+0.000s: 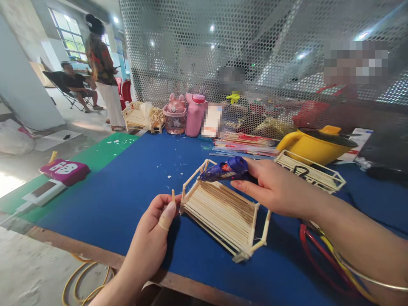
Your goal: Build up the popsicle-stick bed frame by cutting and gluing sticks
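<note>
A model frame of thin wooden sticks (223, 212) lies on the blue table (121, 191) in front of me. My left hand (156, 229) is closed in a pinch on a short wooden stick piece (173, 195), held upright right beside the frame's left corner. My right hand (270, 187) grips a blue glue gun (226, 169), whose nozzle points left over the frame's upper left edge.
A second stick frame (310, 172) and a yellow pot (315, 146) stand at the right. Loose sticks (245, 142), pink bottles (194, 114) and another stick model (140, 117) line the back by a perforated metal screen. Two people are far left. Cables (318, 250) run under my right forearm.
</note>
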Action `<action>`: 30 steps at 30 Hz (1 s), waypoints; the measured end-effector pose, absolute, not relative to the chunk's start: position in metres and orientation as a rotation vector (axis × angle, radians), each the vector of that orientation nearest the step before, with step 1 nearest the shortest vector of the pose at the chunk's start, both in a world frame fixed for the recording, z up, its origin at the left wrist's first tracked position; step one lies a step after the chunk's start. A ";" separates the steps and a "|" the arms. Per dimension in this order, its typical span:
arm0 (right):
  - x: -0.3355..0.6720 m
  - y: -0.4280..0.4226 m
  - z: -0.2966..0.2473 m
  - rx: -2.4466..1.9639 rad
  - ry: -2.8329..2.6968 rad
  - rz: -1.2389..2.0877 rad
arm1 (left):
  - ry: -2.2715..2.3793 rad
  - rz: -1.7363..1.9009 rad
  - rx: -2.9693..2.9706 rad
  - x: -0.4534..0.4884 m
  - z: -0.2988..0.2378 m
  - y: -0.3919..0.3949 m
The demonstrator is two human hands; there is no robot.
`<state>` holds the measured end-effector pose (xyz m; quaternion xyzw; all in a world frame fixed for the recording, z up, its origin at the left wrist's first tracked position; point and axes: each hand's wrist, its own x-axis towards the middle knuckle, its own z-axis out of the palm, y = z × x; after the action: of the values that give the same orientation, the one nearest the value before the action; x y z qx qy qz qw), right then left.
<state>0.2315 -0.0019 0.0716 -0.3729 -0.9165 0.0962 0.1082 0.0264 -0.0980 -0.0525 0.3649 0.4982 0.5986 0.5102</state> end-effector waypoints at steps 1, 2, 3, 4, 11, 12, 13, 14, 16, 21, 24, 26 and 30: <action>0.232 -0.001 0.071 -1.093 -2.699 0.279 | 1.201 1.440 0.867 0.027 -0.052 -0.098; 0.232 -0.001 0.071 -1.088 -2.701 0.274 | 1.202 1.440 0.855 0.027 -0.052 -0.098; 0.233 0.000 0.071 -1.081 -2.705 0.269 | 1.202 1.441 0.844 0.027 -0.052 -0.098; 0.233 0.000 0.071 -1.070 -2.707 0.261 | 1.201 1.443 0.836 0.027 -0.052 -0.098; 0.234 0.001 0.069 -1.035 -2.684 0.227 | 1.219 1.451 0.874 0.026 -0.054 -0.097; 0.234 0.001 0.069 -1.048 -2.690 0.226 | 1.221 1.447 0.876 0.025 -0.054 -0.097; 0.234 0.000 0.069 -1.058 -2.697 0.229 | 1.220 1.443 0.877 0.025 -0.054 -0.097; 0.235 0.000 0.070 -1.065 -2.702 0.235 | 1.218 1.439 0.874 0.025 -0.054 -0.097; 0.236 -0.001 0.071 -1.066 -2.693 0.243 | 1.214 1.436 0.859 0.025 -0.054 -0.097; 0.237 -0.003 0.072 -1.059 -2.656 0.239 | 1.205 1.441 0.860 0.026 -0.053 -0.097; 0.234 -0.003 0.070 -1.066 -2.675 0.235 | 1.212 1.436 0.880 0.025 -0.054 -0.097; 0.231 -0.004 0.070 -1.072 -2.698 0.247 | 1.218 1.431 0.885 0.025 -0.055 -0.097; 0.229 -0.005 0.072 -1.107 -2.685 0.231 | 1.231 1.404 0.888 0.025 -0.054 -0.098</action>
<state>0.2288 -0.0051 0.0723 -0.3775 -0.9156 0.0787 0.1140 0.0247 -0.0981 -0.0540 0.3690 0.5117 0.5835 0.5114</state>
